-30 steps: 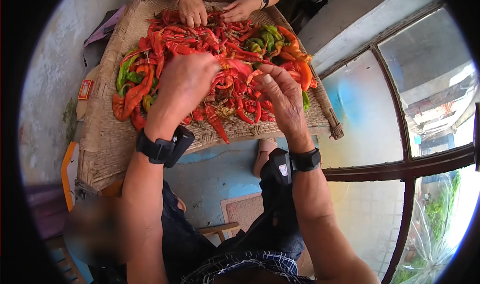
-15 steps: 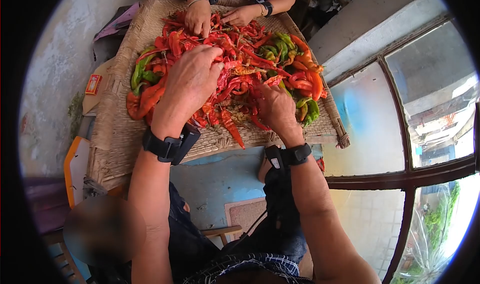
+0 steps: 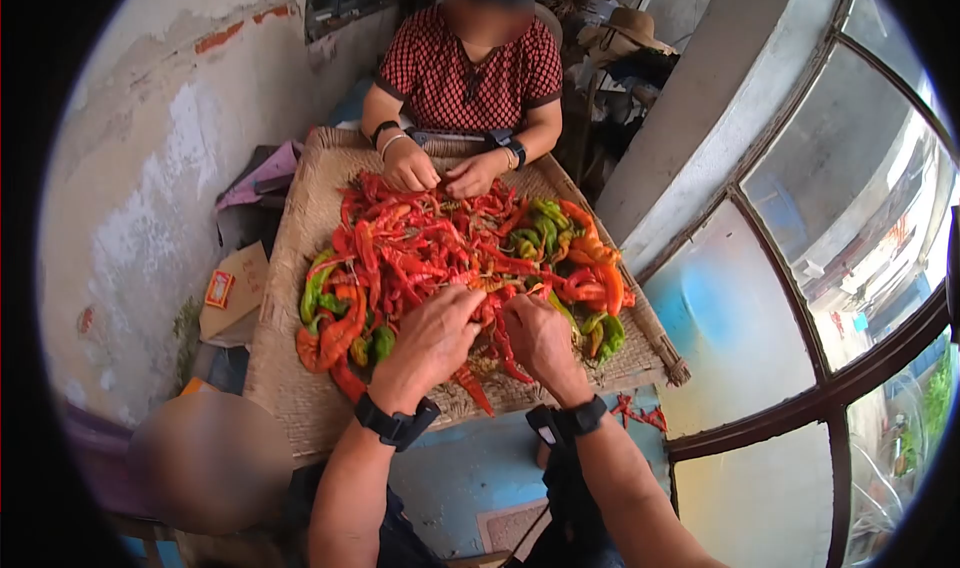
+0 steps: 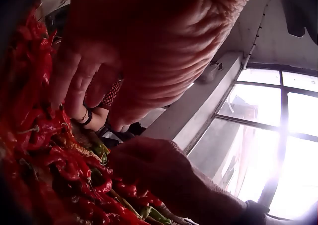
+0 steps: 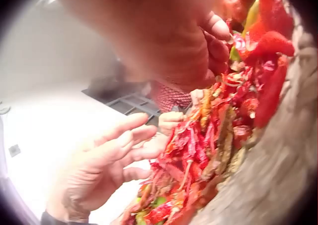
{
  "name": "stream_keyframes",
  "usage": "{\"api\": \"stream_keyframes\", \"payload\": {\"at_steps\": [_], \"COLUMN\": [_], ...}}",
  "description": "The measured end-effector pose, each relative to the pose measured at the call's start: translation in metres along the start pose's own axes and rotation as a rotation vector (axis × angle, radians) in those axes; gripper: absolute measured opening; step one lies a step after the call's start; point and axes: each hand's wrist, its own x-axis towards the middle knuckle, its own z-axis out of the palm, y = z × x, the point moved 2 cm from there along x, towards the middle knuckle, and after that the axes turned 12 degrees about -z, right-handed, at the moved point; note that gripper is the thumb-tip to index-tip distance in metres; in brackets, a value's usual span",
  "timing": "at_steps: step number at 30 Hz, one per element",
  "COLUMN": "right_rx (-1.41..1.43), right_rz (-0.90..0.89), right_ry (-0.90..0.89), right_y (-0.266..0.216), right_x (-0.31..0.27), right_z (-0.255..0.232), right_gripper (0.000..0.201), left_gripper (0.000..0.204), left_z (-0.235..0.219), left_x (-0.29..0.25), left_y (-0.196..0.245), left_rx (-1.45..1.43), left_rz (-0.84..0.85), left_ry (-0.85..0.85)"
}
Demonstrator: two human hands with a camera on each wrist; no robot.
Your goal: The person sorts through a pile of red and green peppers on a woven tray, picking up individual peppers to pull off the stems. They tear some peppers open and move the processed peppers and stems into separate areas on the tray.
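A heap of red chili peppers (image 3: pixel 420 243) covers the middle of a woven tray (image 3: pixel 275 358); many are wrinkled and dried. Over its near part, my left hand (image 3: pixel 432 336) reaches with extended, slightly bent fingers. The right wrist view shows this left hand (image 5: pixel 107 165) with its fingers apart and nothing between them. My right hand (image 3: pixel 540 336) is bent down at the near right of the heap, its curled fingers (image 5: pixel 217 29) right at the peppers. Its thumb is hidden, and I cannot tell whether it grips a pepper.
Green peppers (image 3: pixel 545 230) and orange peppers (image 3: pixel 598 248) lie at the tray's right, more at its left. Across the tray sits a person (image 3: pixel 475 68) with both hands in the heap. A wall (image 3: pixel 150 218) stands left, windows (image 3: pixel 750 298) right. Several red peppers (image 3: pixel 640 413) lie below the tray.
The head view has tilted up, bringing the person opposite into sight. My right hand has come down from above the heap to the peppers, and my left hand has moved nearer to it.
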Motion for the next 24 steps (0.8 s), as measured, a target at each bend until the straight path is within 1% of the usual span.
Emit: {"api": "stream_keyframes", "payload": {"at_steps": [1, 2, 4, 5, 7, 8, 9, 11, 12, 13, 15, 16, 18, 19, 21, 22, 23, 24], "right_rx": [0.085, 0.088, 0.458, 0.464, 0.731, 0.760, 0.771, 0.917, 0.964, 0.966, 0.993, 0.994, 1.027, 1.030, 1.039, 1.051, 1.004, 1.008], "right_rz": [0.002, -0.004, 0.043, 0.043, 0.205, 0.252, 0.252, 0.290, 0.296, 0.298, 0.285, 0.289, 0.322, 0.331, 0.250, 0.201, 0.164, 0.111], "right_ry": [0.044, 0.059, -0.073, -0.063, -0.115, -0.156, -0.149, -0.165, -0.167, -0.162, -0.185, -0.182, -0.241, -0.239, -0.255, -0.243, -0.250, -0.245], "right_y": [-0.014, -0.022, -0.032, -0.033, -0.034, -0.035, -0.034, -0.033, -0.033, -0.033, -0.033, -0.033, -0.031, -0.029, -0.027, -0.029, -0.031, -0.030], "right_x": [0.004, 0.007, 0.006, 0.005, -0.001, -0.002, -0.004, -0.007, -0.008, -0.009, -0.010, -0.010, -0.008, -0.008, -0.009, -0.008, -0.006, -0.007], "right_z": [-0.008, -0.014, -0.023, -0.025, -0.027, -0.031, -0.033, -0.035, -0.037, -0.040, -0.044, -0.047, -0.050, -0.049, -0.045, -0.046, -0.048, -0.047], "right_gripper": [0.010, 0.010, 0.006, 0.006, 0.006, 0.008, 0.008, 0.009, 0.009, 0.009, 0.009, 0.009, 0.004, 0.004, 0.005, 0.008, 0.011, 0.008], "left_gripper": [0.044, 0.044, 0.045, 0.045, 0.046, 0.035, 0.035, 0.024, 0.016, 0.016, 0.016, 0.016, 0.014, 0.014, 0.017, 0.015, 0.011, 0.010], "left_z": [0.002, 0.001, 0.001, 0.000, 0.007, 0.010, 0.010, 0.008, 0.013, 0.009, 0.002, 0.008, 0.019, 0.017, 0.012, 0.015, 0.014, 0.013], "left_x": [0.000, 0.000, -0.001, -0.002, -0.002, -0.003, -0.003, -0.001, 0.000, -0.002, -0.006, -0.006, -0.006, -0.006, -0.003, -0.001, -0.001, -0.002], "left_y": [0.001, 0.005, 0.013, 0.013, 0.010, 0.008, 0.004, 0.002, -0.003, 0.003, 0.016, 0.015, 0.010, 0.011, 0.011, 0.006, 0.006, 0.007], "left_rx": [-0.012, 0.001, -0.146, -0.135, -0.120, -0.126, -0.114, -0.083, -0.091, -0.087, -0.177, -0.177, -0.561, -0.561, -0.283, -0.191, -0.162, -0.142], "left_rz": [0.011, 0.019, 0.043, 0.045, 0.087, 0.183, 0.181, 0.132, 0.147, 0.148, 0.034, 0.034, 0.102, 0.098, 0.113, 0.085, 0.061, 0.063], "left_ry": [-0.027, -0.020, -0.062, -0.064, -0.136, -0.019, -0.024, -0.203, -0.203, -0.208, -0.250, -0.256, -0.141, -0.150, -0.229, -0.202, -0.209, -0.176]}}
